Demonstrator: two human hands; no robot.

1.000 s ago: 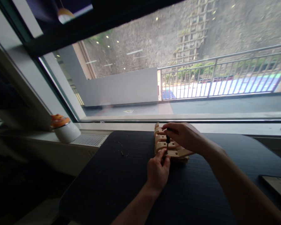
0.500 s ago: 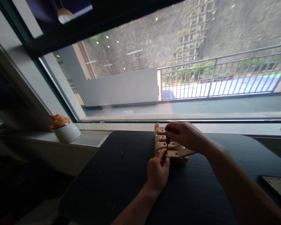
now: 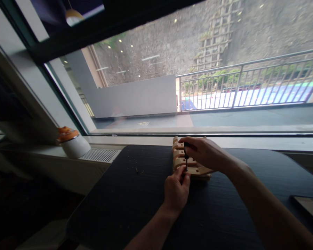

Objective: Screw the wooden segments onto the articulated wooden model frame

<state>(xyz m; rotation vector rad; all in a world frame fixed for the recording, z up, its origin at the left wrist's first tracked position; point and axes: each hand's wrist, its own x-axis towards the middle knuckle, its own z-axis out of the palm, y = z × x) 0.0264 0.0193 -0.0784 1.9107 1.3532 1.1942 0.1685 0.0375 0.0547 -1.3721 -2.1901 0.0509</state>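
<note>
The right hand [image 3: 207, 152] holds a dark-handled screwdriver [image 3: 186, 152] upright, its fingers pinching the handle from above. The screwdriver's tip reaches down to the near slat of a pale wooden rack [image 3: 182, 161], which lies at the far edge of the desk [image 3: 120, 208], a little right of the middle. The left hand [image 3: 176, 192] is at the rack's near left corner, thumb and forefinger closed around the spot where the tip meets the wood; whether they also pinch a screw cannot be told. Left of the rack, well apart, a small thin piece [image 3: 137, 170] lies among pale crumbs [image 3: 133, 160].
</note>
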